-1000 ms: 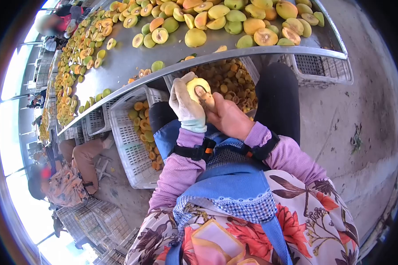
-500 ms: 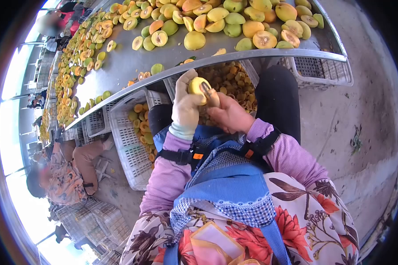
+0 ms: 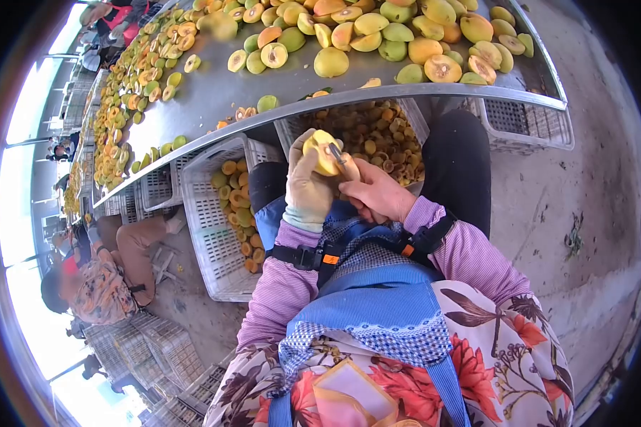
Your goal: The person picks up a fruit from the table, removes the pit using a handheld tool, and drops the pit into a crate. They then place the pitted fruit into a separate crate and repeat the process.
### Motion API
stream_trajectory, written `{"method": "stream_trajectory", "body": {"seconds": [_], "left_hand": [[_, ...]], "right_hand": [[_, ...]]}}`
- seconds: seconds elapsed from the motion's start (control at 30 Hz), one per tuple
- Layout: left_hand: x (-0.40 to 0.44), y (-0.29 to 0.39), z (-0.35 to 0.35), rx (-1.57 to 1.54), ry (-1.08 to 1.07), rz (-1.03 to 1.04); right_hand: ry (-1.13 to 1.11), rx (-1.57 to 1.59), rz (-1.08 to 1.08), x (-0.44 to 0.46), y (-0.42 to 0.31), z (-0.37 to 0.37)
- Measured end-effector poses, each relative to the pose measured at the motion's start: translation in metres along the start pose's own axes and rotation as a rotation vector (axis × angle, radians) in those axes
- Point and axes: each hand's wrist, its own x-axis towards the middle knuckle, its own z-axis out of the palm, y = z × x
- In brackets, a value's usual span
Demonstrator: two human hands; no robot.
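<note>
My left hand (image 3: 308,181), in a pale glove, is wrapped round a yellow fruit half (image 3: 322,152) with its cut face turned to the right. My bare right hand (image 3: 377,191) grips a small tool (image 3: 347,165) with a brownish handle, its dark tip at the cut face of the fruit. Both hands are just below the metal table's front edge (image 3: 406,91). Under them is a crate of cut fruit pieces (image 3: 377,132). The palm side of my right hand is hidden.
Many whole and halved fruits (image 3: 331,62) lie on the metal table. A white crate (image 3: 217,249) with fruit halves stands at the left, another crate (image 3: 530,128) at the right. A seated co-worker (image 3: 107,288) is at the far left, near stacked crates (image 3: 146,349).
The fruit has turned in my left hand, and the tool's angle at its cut face has changed. Both hands are slightly lower than half a second ago. The whole view has shifted a little.
</note>
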Motion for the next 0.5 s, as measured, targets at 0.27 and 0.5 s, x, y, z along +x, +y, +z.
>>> {"method": "stream_trajectory", "body": {"seconds": [0.27,0.5], "left_hand": [[0.005,0.003,-0.013,0.139,0.031,0.016],[-0.002,0.001,-0.006,0.239,0.068,0.047]], "right_hand": [[0.211,-0.534,-0.426,0.002,0.004,0.005],[0.38,-0.542,-0.511,0.004,-0.002,0.007]]}}
